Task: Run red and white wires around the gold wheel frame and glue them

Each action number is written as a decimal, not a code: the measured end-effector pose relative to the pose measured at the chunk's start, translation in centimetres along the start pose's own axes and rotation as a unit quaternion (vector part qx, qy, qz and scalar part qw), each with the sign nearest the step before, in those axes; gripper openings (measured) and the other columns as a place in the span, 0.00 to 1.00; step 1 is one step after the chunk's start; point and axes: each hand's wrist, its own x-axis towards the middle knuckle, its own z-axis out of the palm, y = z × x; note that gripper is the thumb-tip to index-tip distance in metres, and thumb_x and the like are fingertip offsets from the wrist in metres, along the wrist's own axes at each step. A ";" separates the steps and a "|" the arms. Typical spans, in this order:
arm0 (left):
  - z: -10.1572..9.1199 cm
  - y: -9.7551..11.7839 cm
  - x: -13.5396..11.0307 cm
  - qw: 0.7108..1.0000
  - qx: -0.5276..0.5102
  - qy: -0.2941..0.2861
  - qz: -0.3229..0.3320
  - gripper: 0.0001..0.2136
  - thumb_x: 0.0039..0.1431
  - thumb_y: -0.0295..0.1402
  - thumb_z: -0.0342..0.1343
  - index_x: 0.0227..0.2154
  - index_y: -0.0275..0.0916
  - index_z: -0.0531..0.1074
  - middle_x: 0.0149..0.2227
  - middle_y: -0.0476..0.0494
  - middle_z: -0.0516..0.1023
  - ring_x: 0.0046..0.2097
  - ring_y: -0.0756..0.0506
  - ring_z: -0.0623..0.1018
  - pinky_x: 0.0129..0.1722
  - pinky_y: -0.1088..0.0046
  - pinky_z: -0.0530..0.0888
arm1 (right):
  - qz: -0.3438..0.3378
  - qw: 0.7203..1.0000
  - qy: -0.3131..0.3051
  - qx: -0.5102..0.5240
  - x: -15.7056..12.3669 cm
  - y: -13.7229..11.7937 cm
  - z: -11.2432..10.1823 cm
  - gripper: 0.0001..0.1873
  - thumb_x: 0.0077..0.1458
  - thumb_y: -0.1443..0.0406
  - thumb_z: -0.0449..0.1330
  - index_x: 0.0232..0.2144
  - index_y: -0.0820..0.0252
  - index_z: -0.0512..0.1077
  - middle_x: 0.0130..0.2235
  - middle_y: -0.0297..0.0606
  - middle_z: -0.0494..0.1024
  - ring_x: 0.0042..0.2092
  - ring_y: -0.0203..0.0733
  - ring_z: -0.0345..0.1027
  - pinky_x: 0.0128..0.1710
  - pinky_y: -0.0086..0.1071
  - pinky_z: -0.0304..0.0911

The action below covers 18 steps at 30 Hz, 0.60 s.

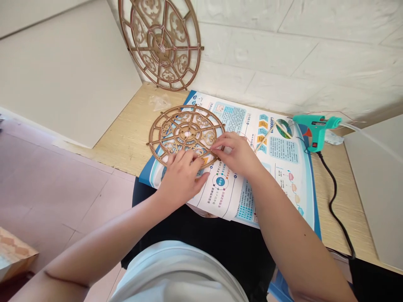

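The wooden disc [185, 132], a round openwork piece cut with spokes and scrolls, lies flat on a printed instruction sheet [277, 167] at the near edge of the bench [126, 138]. The left hand [181, 174] rests on the disc's near rim with its fingers [185, 158] bent and their tips pressed down on the wood (whether they actually grip it cannot be told). The right hand [237, 153] comes in from the right side, its fingers [218, 146] pinched together on the rim there.

On the sheet, just right of that hand, lie two thin wooden sticks [267, 134], crossed. Beyond them a teal glue gun [315, 128] stands at the sheet's far corner, its black cord [333, 197] trailing toward the near edge of the bench. A second disc [160, 42] of the same pattern leans upright against the white wall [283, 50] behind, well apart from the first.
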 end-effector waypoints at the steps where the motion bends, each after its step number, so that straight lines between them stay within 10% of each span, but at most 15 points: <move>1: -0.2 0.3 -0.5 0.999 -0.038 0.000 -0.005 0.07 0.67 0.38 0.58 0.39 0.40 0.76 0.44 0.36 0.78 0.48 0.34 0.75 0.48 0.51 0.70 | -0.003 1.000 -0.002 0.000 0.0 0.0 0.0 0.05 0.58 0.68 0.66 0.34 0.52 0.82 0.43 0.39 0.81 0.49 0.52 0.73 0.55 0.54 0.60; 7: -1.3 2.5 -3.1 0.919 -0.341 -0.089 -0.175 0.07 0.61 0.35 0.60 0.41 0.43 0.75 0.37 0.45 0.80 0.35 0.44 0.78 0.37 0.61 0.79 | -0.023 1.000 -0.009 0.011 0.1 0.3 0.5 0.05 0.59 0.69 0.64 0.32 0.54 0.79 0.42 0.40 0.81 0.49 0.52 0.73 0.54 0.52 0.63; 13: -2.3 4.2 -2.8 0.554 -0.688 -0.042 -0.466 0.28 0.57 0.32 0.64 0.61 0.43 0.67 0.66 0.36 0.74 0.68 0.41 0.73 0.68 0.65 0.73 | -0.043 0.999 -0.022 0.022 0.3 0.3 0.7 0.06 0.60 0.69 0.60 0.33 0.55 0.75 0.47 0.41 0.82 0.51 0.52 0.73 0.56 0.51 0.65; 18: -2.4 5.0 -2.0 0.518 -0.705 0.053 -0.482 0.23 0.60 0.29 0.60 0.58 0.45 0.68 0.68 0.40 0.71 0.72 0.44 0.68 0.72 0.67 0.67 | -0.042 0.999 -0.029 0.019 0.4 0.1 0.8 0.07 0.60 0.70 0.56 0.35 0.55 0.73 0.41 0.42 0.82 0.47 0.53 0.71 0.51 0.49 0.65</move>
